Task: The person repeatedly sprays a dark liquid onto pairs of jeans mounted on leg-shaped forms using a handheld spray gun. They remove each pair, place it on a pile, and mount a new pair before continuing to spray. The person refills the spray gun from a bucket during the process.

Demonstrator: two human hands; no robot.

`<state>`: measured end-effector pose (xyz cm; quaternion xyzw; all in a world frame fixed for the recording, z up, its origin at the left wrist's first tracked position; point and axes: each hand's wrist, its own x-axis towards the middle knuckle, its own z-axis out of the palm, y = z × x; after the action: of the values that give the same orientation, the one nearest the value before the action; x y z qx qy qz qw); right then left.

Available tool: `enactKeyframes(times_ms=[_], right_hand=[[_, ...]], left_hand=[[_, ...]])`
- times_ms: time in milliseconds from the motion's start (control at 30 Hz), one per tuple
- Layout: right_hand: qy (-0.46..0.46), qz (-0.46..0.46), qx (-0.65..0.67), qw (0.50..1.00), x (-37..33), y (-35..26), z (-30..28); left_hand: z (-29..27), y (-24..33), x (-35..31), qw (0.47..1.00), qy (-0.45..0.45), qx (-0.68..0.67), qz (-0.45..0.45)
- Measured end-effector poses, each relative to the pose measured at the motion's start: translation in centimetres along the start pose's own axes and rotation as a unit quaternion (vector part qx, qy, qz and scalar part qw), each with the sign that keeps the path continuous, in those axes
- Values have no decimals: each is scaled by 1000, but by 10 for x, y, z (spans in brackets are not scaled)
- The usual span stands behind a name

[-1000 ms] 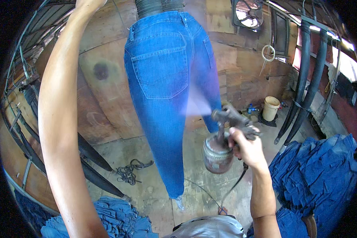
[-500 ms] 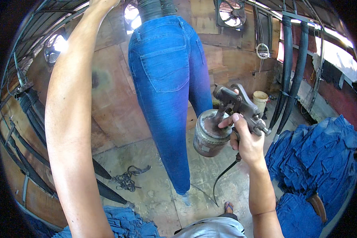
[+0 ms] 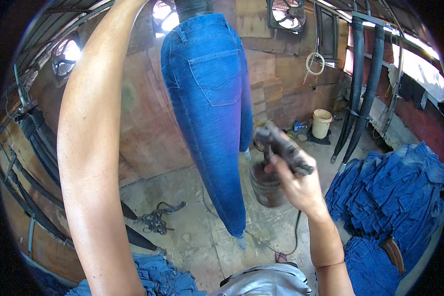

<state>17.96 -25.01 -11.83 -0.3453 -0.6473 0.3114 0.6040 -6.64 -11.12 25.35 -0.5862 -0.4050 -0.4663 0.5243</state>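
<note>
In the middle of the scene, a pair of blue jeans [image 3: 207, 98] hangs stretched on a dark ribbed form [image 3: 195, 7]. Half a second earlier both legs showed broadly; now the pair is turned, the far leg mostly hidden behind the near one. The mist seen a second ago at the nozzle no longer shows. Right hand [image 3: 301, 185]: its grip is closed round a spray gun [image 3: 283, 147], blurred, right of the jeans. Left arm [image 3: 91, 148]: runs beyond the upper edge; its hand is out of view, so I cannot tell its grip.

Count: one gun with one cup [image 3: 266, 187], three wall fans [image 3: 287, 15], one pale bucket [image 3: 321, 123], one tangle of dark cord [image 3: 158, 219], three denim piles [image 3: 389, 187], one near left and two right.

Clearance: a narrow strip of floor [image 3: 182, 246] shows between cup and near leg; wider bare floor lies between cord and hem. True depth between gun and jeans cannot be judged.
</note>
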Motion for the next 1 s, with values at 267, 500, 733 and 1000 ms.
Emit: enactKeyframes(times_ms=[267,500,733,1000], right_hand=[[-8,57,74,996,10,-21,-2],[-135,159,-88,974,-5,68,-1],[-14,65,120,991,51,37,-30],[-16,61,162,985,106,45,-51]], left_hand=[[0,-5,3,1000,-14,-9,21],[2,-23,4,999,-34,-38,-8],[10,-49,-2,1000,-2,-2,7],[11,-66,-6,998,-55,-38,-7]])
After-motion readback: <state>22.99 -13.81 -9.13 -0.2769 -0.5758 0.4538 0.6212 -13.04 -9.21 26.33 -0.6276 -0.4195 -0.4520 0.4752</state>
